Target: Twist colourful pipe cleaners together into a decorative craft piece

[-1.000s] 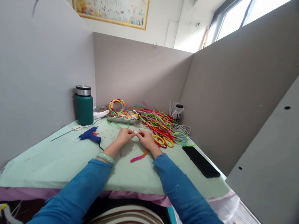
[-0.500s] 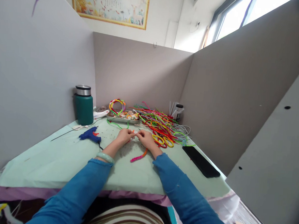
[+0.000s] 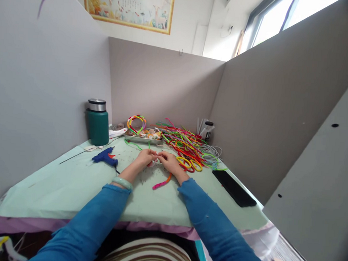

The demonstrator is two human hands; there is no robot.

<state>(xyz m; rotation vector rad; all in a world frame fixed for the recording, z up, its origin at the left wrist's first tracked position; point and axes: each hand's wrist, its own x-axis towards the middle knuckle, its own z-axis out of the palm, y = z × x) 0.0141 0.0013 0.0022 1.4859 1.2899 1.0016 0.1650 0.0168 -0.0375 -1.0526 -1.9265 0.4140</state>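
My left hand (image 3: 146,157) and my right hand (image 3: 168,162) meet over the middle of the table, fingertips pinched almost together. Between them they hold a curved band wrapped in pipe cleaner; its pink and orange end (image 3: 162,183) shows below my right hand. A thin, pale end hangs faintly under my left hand. The fingers hide the spot being pinched. Left of my hands lies a blue glue gun (image 3: 105,156). Just beyond my right hand are yellow scissor handles (image 3: 185,163) and a heap of colourful pipe cleaners (image 3: 182,143).
At the back, a metal tray (image 3: 143,140) holds small decorations, with a multicoloured wrapped hoop (image 3: 136,124) standing at it. A green bottle (image 3: 98,123) stands left. A black phone-like slab (image 3: 234,188) lies right. Grey partitions (image 3: 165,86) enclose the table on three sides.
My fingers have shifted slightly around the pinched spot, and the orange bit between them is now hidden. The pink end has moved a little right.
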